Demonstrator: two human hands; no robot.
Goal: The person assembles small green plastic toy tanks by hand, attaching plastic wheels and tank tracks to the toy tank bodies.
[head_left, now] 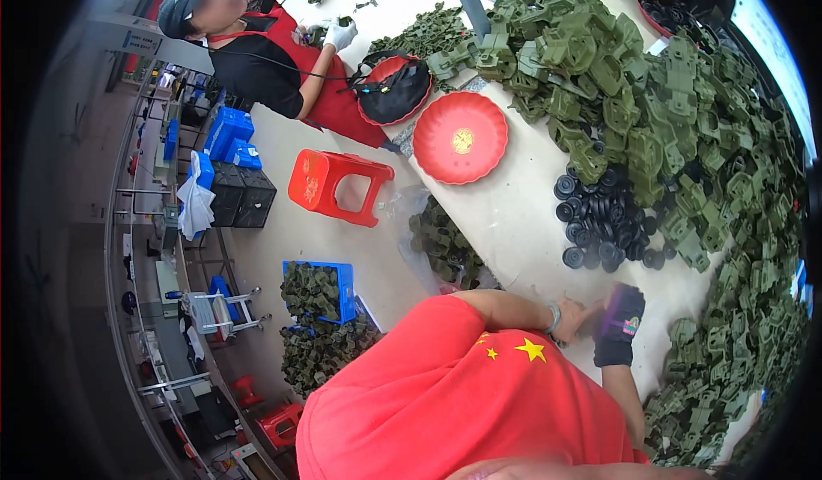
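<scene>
My left hand [572,319], bare with a bracelet at the wrist, is over the pale table [514,240] close to my body. Beside it is my right hand [620,316] in a dark glove with a purple patch. The two hands almost meet, and motion smears the left one's fingers. Whether either holds a small part cannot be made out. Just beyond them lies a heap of small black wheels [606,219]. Against the wheels rises a large pile of olive-green plastic parts [634,86], which runs down along the right side.
A red scalloped plate [425,156] sits at the table's left edge, near a red dish holding a black bag [394,95]. A co-worker [282,60] with white gloves works at the far left. On the floor stand a red stool [321,180] and a blue crate [346,292] of green parts.
</scene>
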